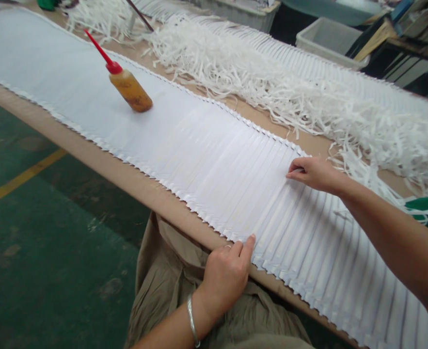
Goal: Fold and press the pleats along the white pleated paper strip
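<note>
Head view: the right hand (313, 174) pinches the strip (271, 206) between its fingers near the sheet (64, 72)'s far edge, the left hand (228, 269) touches its near end, grip unclear; even tension, parallel to the laid strips (308, 235) at right, should keep it flat.

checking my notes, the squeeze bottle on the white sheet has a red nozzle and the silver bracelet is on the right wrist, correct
Wrong side: the head view shows the silver bracelet on the left wrist. The squeeze bottle does have a red nozzle.
</note>
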A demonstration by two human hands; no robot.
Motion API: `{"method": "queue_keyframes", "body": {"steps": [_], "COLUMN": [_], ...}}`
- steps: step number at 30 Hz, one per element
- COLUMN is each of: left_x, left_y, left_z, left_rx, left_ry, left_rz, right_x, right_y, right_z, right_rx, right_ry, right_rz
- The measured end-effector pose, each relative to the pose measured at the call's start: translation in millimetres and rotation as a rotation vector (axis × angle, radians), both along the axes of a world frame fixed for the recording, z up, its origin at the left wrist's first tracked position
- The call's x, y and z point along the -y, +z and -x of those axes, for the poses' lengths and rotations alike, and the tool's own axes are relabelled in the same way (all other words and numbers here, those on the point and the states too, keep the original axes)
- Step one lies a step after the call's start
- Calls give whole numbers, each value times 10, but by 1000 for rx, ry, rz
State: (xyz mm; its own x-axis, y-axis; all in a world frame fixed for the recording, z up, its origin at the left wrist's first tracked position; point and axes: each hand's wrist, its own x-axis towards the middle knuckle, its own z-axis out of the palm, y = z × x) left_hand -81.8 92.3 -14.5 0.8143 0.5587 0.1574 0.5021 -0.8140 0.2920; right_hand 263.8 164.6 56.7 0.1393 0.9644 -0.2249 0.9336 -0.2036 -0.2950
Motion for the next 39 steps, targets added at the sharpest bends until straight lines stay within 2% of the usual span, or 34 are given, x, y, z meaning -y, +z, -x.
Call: {"method": "queue_keyframes", "body": {"steps": [7,11,15,19,22,31,39], "left_x": [-7,-5,-5,-10,-9,-8,-13], "left_y": [-14,-38,-50,-55,-59,-78,-58], "left_z": [13,11,7,16,21,26,25], "left_rx": [12,2,2,20,30,38,42], "left_ry": [3,1,12,16,22,5,1], "left_rz": [4,4,-10,-15,-24,-20,-30], "right_x": [-44,-52,-91,-165,-223,-333,-380], "right_y": [-109,-129,-119,-128,-179,-309,-370], "right_z": [-6,-36,-268,-556,-666,-664,-709], "right_rx": [5,36,119,67,59,177,155], "right_ry": [-13,-1,15,-50,-77,-144,-109], "right_rz": [57,35,-73,-163,-204,-201,-148]}}
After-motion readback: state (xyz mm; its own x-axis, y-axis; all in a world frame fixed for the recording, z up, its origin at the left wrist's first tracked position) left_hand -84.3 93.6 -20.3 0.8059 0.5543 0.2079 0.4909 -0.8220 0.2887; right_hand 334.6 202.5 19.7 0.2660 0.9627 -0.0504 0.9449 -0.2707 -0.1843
